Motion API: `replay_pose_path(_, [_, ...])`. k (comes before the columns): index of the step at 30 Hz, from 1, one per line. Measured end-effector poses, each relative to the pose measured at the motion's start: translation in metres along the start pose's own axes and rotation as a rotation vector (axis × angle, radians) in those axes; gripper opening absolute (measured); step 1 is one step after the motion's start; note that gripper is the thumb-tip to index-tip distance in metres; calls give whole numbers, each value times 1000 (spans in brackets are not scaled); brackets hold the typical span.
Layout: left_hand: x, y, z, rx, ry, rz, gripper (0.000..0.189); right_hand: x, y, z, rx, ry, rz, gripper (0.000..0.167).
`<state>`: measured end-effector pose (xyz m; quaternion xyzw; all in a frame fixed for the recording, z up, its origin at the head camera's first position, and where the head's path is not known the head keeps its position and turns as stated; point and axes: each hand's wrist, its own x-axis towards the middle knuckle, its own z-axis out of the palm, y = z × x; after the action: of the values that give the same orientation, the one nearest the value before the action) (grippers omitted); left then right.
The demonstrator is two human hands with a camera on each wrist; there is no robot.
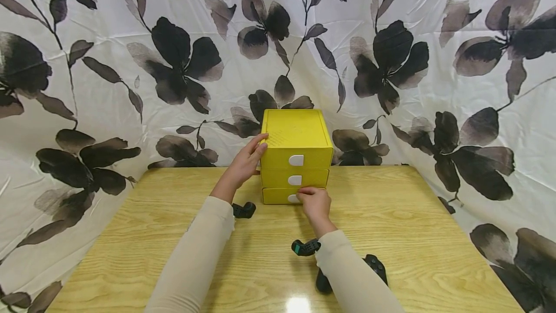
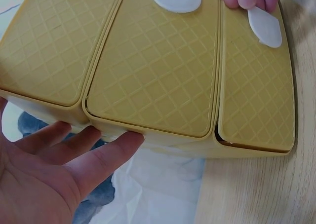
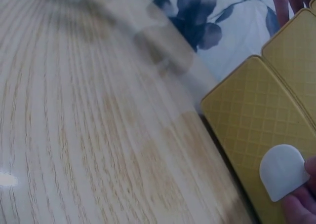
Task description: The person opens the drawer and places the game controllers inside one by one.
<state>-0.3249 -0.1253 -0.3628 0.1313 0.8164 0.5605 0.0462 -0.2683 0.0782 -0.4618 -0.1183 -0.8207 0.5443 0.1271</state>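
A yellow box of three stacked drawers (image 1: 297,129) stands at the back of the table, each drawer front bearing a white tab. My left hand (image 1: 245,162) rests against its left side, with fairly straight fingers touching the side wall in the left wrist view. At the lowest drawer (image 2: 254,86), my right hand (image 1: 315,205) pinches the white tab (image 3: 282,172) between thumb and fingers. That drawer's front stands slightly out from the frame, and a thin dark gap shows along its edge. The middle drawer (image 1: 275,178) and the top one sit flush.
A black game controller (image 1: 377,268) lies on the wooden table (image 1: 386,206), partly hidden under my right forearm. Floral cloth (image 1: 321,52) hangs close behind the box and along both sides of the table. Black wrist devices (image 1: 305,247) project from both sleeves.
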Motion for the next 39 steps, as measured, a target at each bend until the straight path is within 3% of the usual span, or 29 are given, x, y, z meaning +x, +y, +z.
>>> replay_pose_path(22, [0, -2, -1, 6, 14, 0, 56, -3, 3, 7, -104, 25, -107, 5])
replay_pose_path(34, [0, -4, -1, 6, 16, 20, 56, -8, -2, -1, -153, -32, -71, 4])
replay_pose_path(39, [-1, -4, -1, 4, 12, 18, 56, -13, -4, -4, -117, -59, -42, 4])
